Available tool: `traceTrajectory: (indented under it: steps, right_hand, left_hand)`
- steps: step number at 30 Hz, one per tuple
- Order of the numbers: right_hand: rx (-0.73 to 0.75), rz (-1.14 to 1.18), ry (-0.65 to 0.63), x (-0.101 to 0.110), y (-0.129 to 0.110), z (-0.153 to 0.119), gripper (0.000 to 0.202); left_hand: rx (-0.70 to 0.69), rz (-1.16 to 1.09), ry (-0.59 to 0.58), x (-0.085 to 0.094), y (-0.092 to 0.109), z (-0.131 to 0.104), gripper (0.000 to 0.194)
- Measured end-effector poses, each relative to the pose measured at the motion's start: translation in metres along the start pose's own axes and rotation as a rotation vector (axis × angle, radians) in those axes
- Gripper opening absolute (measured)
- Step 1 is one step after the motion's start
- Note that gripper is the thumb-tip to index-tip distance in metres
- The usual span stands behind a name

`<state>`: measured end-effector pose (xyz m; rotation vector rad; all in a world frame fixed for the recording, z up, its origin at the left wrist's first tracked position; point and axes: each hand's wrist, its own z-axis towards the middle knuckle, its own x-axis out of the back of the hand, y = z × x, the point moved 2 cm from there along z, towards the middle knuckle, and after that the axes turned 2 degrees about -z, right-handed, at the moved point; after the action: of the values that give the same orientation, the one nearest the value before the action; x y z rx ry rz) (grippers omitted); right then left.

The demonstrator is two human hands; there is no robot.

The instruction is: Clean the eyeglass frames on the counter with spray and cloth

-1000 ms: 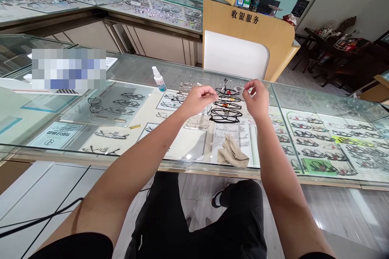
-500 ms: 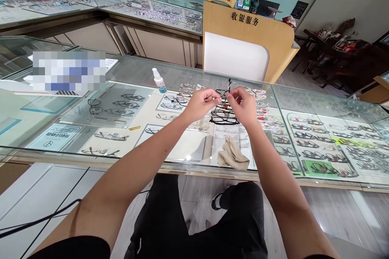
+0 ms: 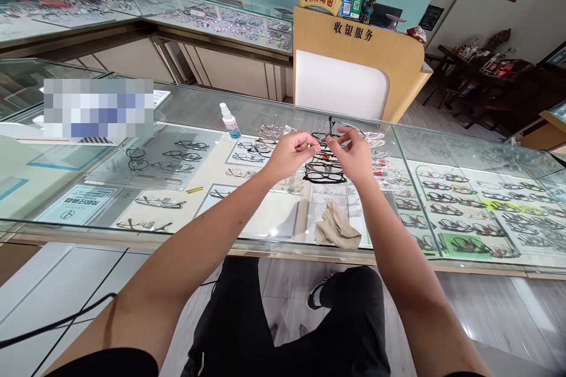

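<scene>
From where I stood, the thin-rimmed eyeglasses [image 3: 331, 125] were up over the glass counter [image 3: 194, 100], long axis roughly sideways, a dark temple tip pointing toward the wooden desk [image 3: 407, 59]. The right hand [image 3: 354, 156] had its thumb and fingers closed on them; the left hand [image 3: 289, 155] pinched its fingertips together right beside, whatever lay between too small to tell.

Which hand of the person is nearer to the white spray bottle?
Left. The left hand is to the right of the spray bottle; the right hand is farther right, past the left hand.
</scene>
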<state>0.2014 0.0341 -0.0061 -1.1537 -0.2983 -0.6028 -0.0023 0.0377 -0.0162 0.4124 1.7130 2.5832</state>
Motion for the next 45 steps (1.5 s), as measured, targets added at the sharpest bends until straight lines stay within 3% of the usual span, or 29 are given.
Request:
traceTrajectory:
  steps: [7, 11, 21, 26, 45]
  right_hand:
    - [-0.046, -0.028, -0.021, 0.000, 0.002, 0.002, 0.075]
    - [-0.052, -0.027, -0.025, 0.000, 0.003, 0.003, 0.078]
    - [-0.042, -0.059, -0.033, -0.001, 0.012, 0.007, 0.062]
    - [-0.060, 0.029, -0.014, -0.006, 0.024, 0.012, 0.050]
    - [-0.292, 0.370, 0.033, 0.014, 0.032, 0.022, 0.041]
  left_hand:
    - [0.021, 0.001, 0.003, 0.000, 0.005, -0.002, 0.025]
    - [0.012, 0.001, 0.009, 0.000, 0.006, -0.002, 0.024]
    - [0.001, -0.004, 0.022, 0.001, 0.004, -0.003, 0.026]
    - [-0.005, -0.019, 0.048, 0.003, 0.004, -0.002, 0.027]
    - [0.051, -0.215, 0.356, 0.019, 0.000, 0.008, 0.025]
